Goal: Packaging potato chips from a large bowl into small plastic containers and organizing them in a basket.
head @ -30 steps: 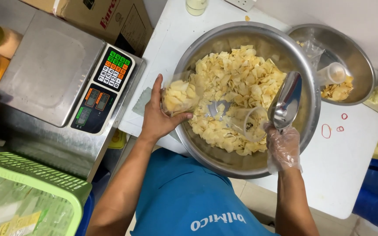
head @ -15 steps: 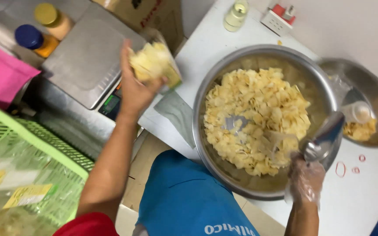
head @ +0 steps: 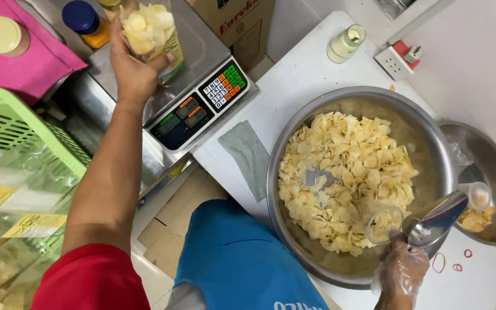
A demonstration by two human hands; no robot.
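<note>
Standing at a white worktop [head: 311, 74] by a white wall, the person is gripping a clear chip-filled bag [head: 147, 28] in the left hand [head: 133, 69] above the steel scale [head: 193, 54]; the gloved right hand [head: 403, 272] is clasping a metal scoop [head: 434, 218], probably resting on the big steel bowl's [head: 431, 135] rim.
</note>
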